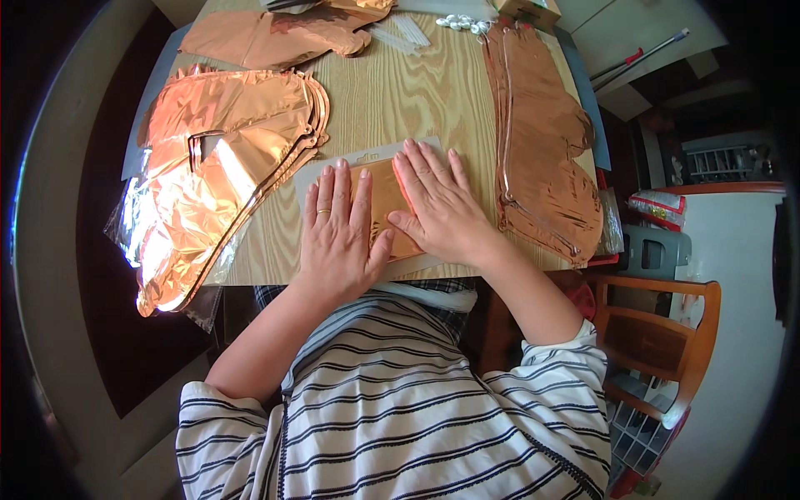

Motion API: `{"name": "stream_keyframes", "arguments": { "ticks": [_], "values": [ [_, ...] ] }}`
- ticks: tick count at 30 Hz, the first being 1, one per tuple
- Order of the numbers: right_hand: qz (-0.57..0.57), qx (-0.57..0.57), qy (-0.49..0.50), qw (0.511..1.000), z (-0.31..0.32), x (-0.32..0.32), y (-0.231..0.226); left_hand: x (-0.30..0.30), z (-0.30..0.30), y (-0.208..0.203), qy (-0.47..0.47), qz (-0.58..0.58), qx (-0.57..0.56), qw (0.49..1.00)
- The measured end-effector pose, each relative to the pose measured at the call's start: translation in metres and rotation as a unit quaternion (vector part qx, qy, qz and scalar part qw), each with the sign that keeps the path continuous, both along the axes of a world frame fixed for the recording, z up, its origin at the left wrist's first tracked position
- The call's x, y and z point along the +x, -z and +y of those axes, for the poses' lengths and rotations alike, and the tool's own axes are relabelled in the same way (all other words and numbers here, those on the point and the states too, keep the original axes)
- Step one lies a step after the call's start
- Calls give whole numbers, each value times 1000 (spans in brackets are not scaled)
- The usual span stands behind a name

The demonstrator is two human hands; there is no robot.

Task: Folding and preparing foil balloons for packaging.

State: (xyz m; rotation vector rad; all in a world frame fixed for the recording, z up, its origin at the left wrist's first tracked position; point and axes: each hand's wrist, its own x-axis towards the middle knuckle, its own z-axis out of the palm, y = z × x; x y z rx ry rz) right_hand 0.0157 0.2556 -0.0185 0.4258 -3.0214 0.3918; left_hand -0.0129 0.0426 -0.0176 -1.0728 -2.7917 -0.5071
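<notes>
Observe a room with a wood-grain surface [400, 92] and, beyond its near right corner, a wooden chair [704, 333]. Note layered copper foil shapes [258, 146] along the left edge, overhanging it, and a second foil stack [546, 167] along the right edge. Note also white straws [408, 32] near the far edge.

Locate the clear sleeve [385, 153], with folded copper foil [383, 193] apparently inside, at the middle of the near edge. Record the left grip [340, 237] as unclenched, palm down, fingers extended over the sleeve's left part. Record the right grip [442, 208] likewise over the right part, thumb across the foil, closed on nothing. Cannot tell the pressing force.

Judge the step in hand as pressing the packet flat. For good results, bear down evenly with whole palms, sweeping slowly from the middle outward to ease out any trapped air. Avoid dragging, likely to crease thin foil. Check the corners for flatness.
</notes>
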Motion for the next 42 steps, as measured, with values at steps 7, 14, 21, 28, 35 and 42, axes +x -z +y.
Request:
{"name": "stream_keyframes", "arguments": {
  "ticks": [7, 14, 21, 28, 35, 42],
  "values": [
    [-3, 13, 19, 1000, 0, 0, 0, -2, -5, 0, -7, -2, 7, 1000],
    [3, 23, 29, 999, -3, 0, -1, -3, -11, 3, -23, -8, -2, 1000],
    [10, 48, 27, 998, -3, -1, -1, -9, 20, -22, 109, 28, 50, 992],
    [14, 29, 35, 999, -6, 2, -2, -17, -4, 4, 63, 0, 44, 997],
    [-7, 44, 52, 998, -7, 1, -5, -16, -26, 5, 33, 22, 4, 999],
    [-19, 31, 60, 998, -4, 7, -3, -10, -27, 0, 37, -9, -18, 999]
  ]
}}
